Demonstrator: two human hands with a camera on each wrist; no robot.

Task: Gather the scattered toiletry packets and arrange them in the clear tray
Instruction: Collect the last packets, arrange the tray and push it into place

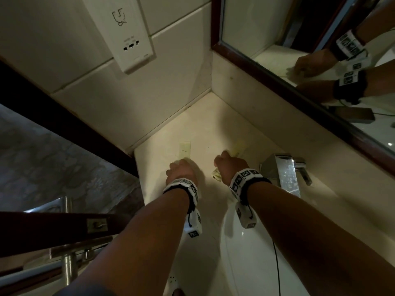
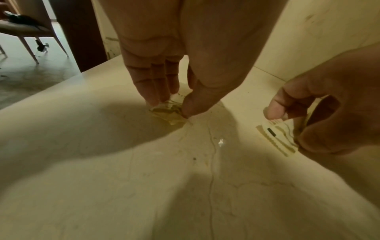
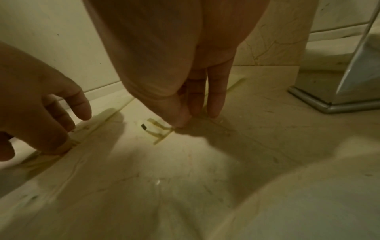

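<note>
A pale marble counter fills the corner between a tiled wall on the left and a framed mirror on the right; its near left edge drops to the floor, and bare stone lies open toward the back corner. A white basin sits at the near right, with a chrome tap behind it. The left hand pinches a crinkled clear packet against the counter between thumb and fingertips. Just beside it, the right hand pinches a striped white packet at its edge. Another flat pale packet lies free beyond the left hand, near the wall. The clear tray cannot be made out with certainty.
</note>
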